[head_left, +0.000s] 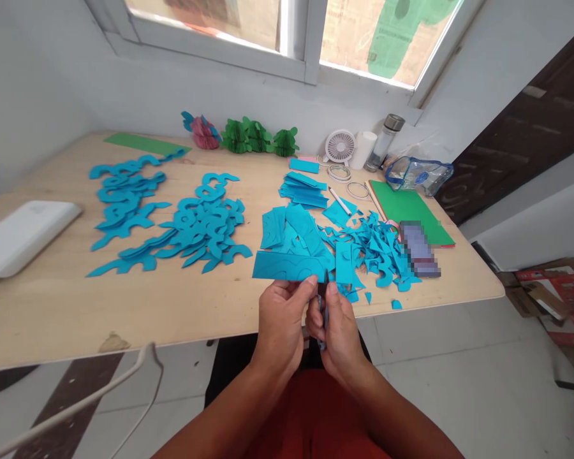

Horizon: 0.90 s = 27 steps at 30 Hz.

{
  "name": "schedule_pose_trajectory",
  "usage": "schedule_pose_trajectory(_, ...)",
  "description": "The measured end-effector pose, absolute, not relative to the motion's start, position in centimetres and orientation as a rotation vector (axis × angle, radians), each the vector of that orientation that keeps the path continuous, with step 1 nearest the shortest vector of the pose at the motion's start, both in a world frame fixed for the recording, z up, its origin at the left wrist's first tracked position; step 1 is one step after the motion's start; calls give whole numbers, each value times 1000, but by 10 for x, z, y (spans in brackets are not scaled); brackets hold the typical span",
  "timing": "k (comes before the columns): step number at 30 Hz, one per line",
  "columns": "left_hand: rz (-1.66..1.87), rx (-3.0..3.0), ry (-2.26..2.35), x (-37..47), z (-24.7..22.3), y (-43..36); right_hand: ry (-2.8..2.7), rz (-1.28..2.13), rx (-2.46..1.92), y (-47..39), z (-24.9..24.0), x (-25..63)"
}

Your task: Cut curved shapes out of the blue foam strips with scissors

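Above the wooden table's [210, 331] edge — blue paper strip [280, 265] pinched in left grip [310, 280], scissors [324, 315] in right [332, 306].

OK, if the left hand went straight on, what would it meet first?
Past the blue paper strip that the left hand holds, probably the loose blue paper pieces; its height above them is unclear.

Free: bare strip of surface [172, 312] along near left edge, plus lane between cut-shape heap [201, 229] and blue strips [303, 191]. Blocked: scrap pile [377, 245] near right; fan [340, 148], bottle [384, 143], clear pouch [421, 175] line far right.
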<state>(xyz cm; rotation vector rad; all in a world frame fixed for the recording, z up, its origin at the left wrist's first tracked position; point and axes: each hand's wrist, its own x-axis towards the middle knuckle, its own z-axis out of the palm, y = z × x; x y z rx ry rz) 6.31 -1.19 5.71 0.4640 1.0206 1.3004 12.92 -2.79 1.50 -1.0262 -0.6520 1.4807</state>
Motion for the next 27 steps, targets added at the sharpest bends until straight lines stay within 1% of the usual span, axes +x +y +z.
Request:
schedule_pose_trajectory(7,1350,420,1007,62,57,-12,-648,1480,-1036,-30,16,129)
schedule_pose_trajectory(16,1298,429,990,61,61,-15,-662,1452,-1069,-31,18,128)
schedule_pose_trajectory(27,1366,374,995,55,52,-15,-702,1455,-1110,-32,23,128)
